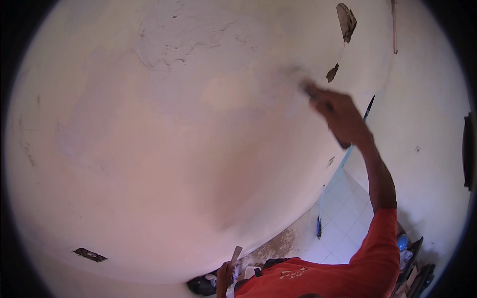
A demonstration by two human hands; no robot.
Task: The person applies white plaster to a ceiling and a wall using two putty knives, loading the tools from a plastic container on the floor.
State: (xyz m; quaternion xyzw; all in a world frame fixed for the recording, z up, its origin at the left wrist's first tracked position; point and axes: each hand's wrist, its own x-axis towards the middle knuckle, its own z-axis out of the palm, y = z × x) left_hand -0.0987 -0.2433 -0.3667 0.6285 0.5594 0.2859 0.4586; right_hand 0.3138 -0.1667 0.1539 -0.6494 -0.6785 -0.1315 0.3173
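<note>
My right hand [345, 116] is raised against the pale wall [164, 139], with its fingers wrapped round a dark-handled hand tool [344, 143]. The front end of that tool is smeared by motion at the wall surface, so I cannot make out its kind. Low in the view, my left hand [223, 275] is closed round a putty knife [236, 255], its flat blade pointing up. A rough grey patch [198, 37] marks the wall's upper part, left of my right hand. Just above that hand is a small dark hole [332, 73].
A larger broken hole [346, 23] lies at the upper right. A rectangular wall box opening [90, 255] sits at the lower left. On the tiled floor [343, 208] stands a blue-bristled broom [319, 227]. A black bag [202, 285] lies near my left hand; dark shelving [415, 263] stands lower right.
</note>
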